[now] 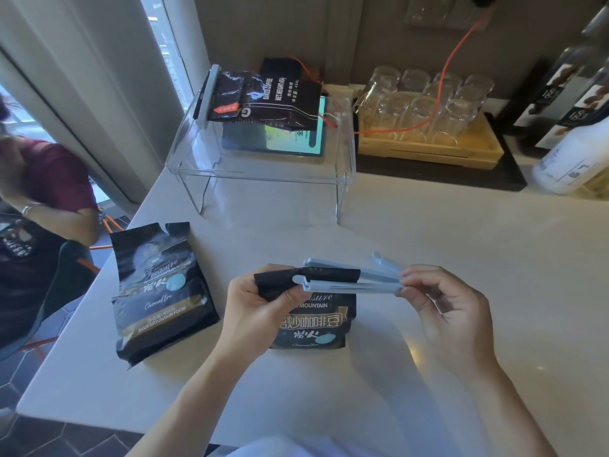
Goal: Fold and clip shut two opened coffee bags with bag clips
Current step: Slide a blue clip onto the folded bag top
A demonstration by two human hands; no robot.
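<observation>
Near centre, on white counter: upright coffee bag, top folded over. Left hand pinching folded top at its left end; right hand pinching free ends of pale blue bag clip, its two arms straddling the fold and not yet fully closed. Left, lying flat: second coffee bag, top open. Farther back: clear acrylic stand bearing third bag, already clipped. Rear right: wooden tray of glasses.
</observation>
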